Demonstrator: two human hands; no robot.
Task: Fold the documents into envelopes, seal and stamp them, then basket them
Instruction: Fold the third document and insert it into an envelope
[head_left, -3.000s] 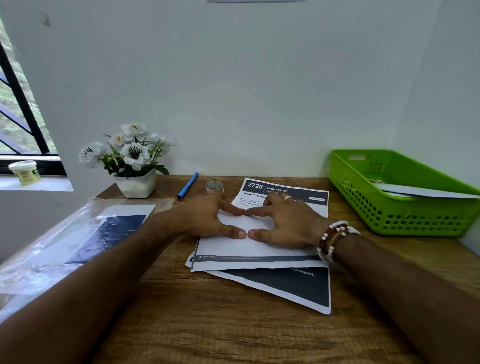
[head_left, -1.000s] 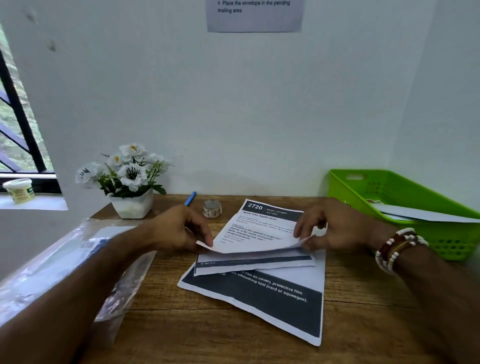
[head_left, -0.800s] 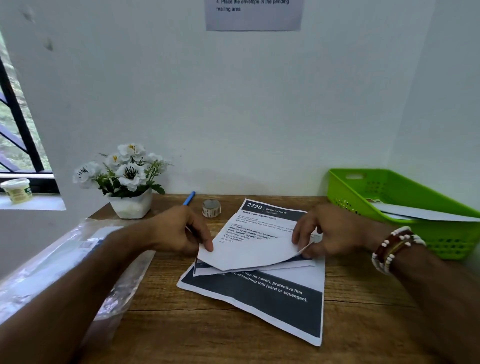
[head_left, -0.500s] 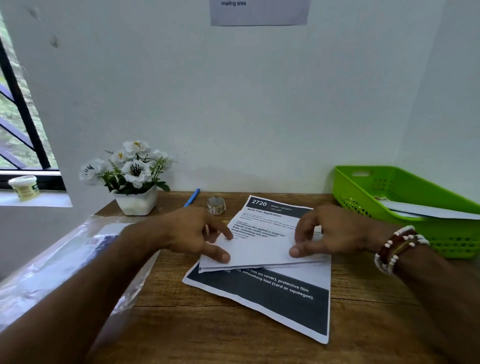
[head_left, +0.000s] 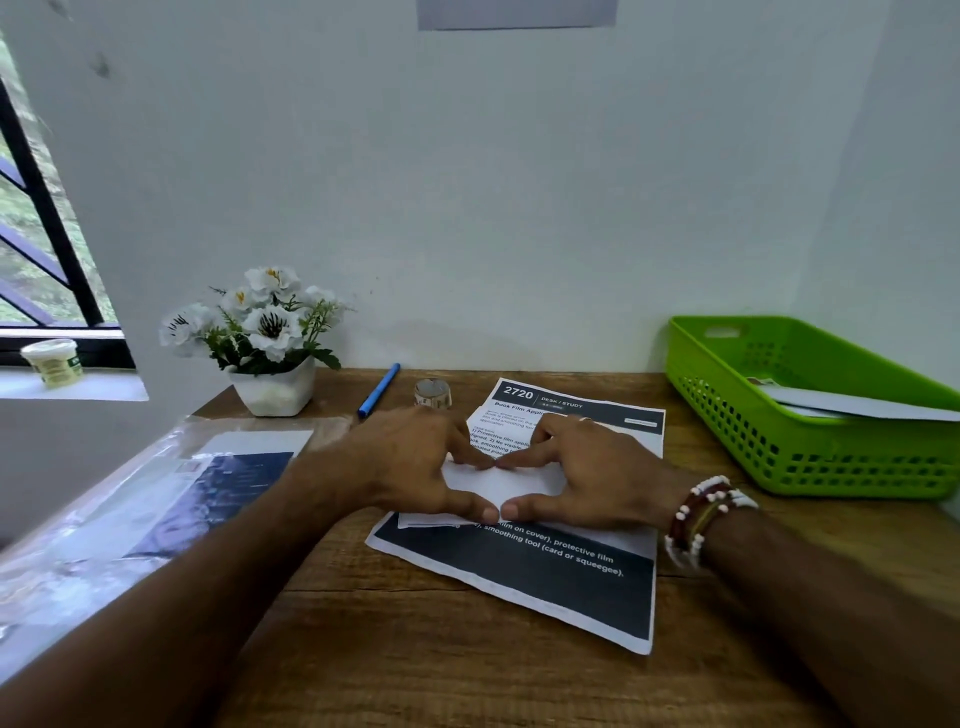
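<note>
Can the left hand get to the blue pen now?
Probably yes: the blue pen lies just beyond the left hand, nothing between them, though that hand is pressing the folded document.

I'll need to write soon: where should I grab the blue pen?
Pinch the blue pen mid-barrel, coming from above: it lies flat and slanted on the desk, with bare wood between it and the flowerpot to its left and the small roll to its right.
</note>
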